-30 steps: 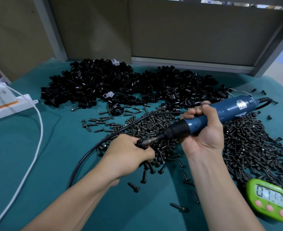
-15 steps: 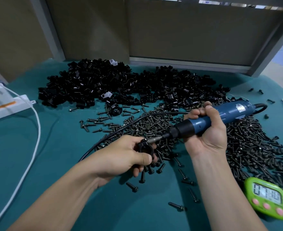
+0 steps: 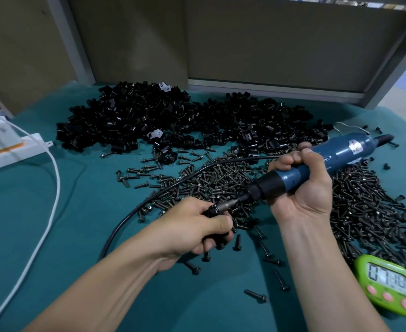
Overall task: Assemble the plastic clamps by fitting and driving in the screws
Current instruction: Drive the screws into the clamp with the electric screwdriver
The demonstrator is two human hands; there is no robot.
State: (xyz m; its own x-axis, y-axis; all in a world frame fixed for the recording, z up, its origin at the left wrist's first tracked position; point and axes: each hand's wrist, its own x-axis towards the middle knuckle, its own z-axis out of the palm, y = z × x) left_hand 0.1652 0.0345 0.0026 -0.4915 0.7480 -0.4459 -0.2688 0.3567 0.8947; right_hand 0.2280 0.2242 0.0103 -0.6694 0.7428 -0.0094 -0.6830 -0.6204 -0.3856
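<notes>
Head view: the left hand point(image 3: 194, 226) was closed round a black clamp point(image 3: 209, 213), fingers curled under it and thumb laid across its top. Only dark edges of the clamp showed past the thumb. It was held just above the green table cover point(image 3: 60, 248), near the middle of the view.

The right hand point(image 3: 302, 190), at three o'clock from the left, was wrapped fully round a blue screwdriver point(image 3: 336, 153), gripping the barrel beside its black collar. The tool lay tilted, its rear end toward two o'clock. Its metal bit point(image 3: 228, 204) pointed toward eight o'clock and met the clamp at the left thumb. Whether a screw sat on the bit could not be told; the hand hid that point.

A black cord point(image 3: 149, 200) curved across the cover from seven o'clock of the left hand up toward one o'clock, passing behind the right hand.

A heap of black clamps point(image 3: 173, 121) lay at twelve o'clock from the hands. A spread of dark screws point(image 3: 364, 212) lay between that heap and the hands and ran on toward four o'clock. Single screws point(image 3: 256, 295) lay apart at five and six o'clock.

A green timer point(image 3: 388, 283) sat at four o'clock, touching the edge of the screw spread. A white power strip point(image 3: 13, 149) and a white cable point(image 3: 53, 178) lay at nine o'clock.
</notes>
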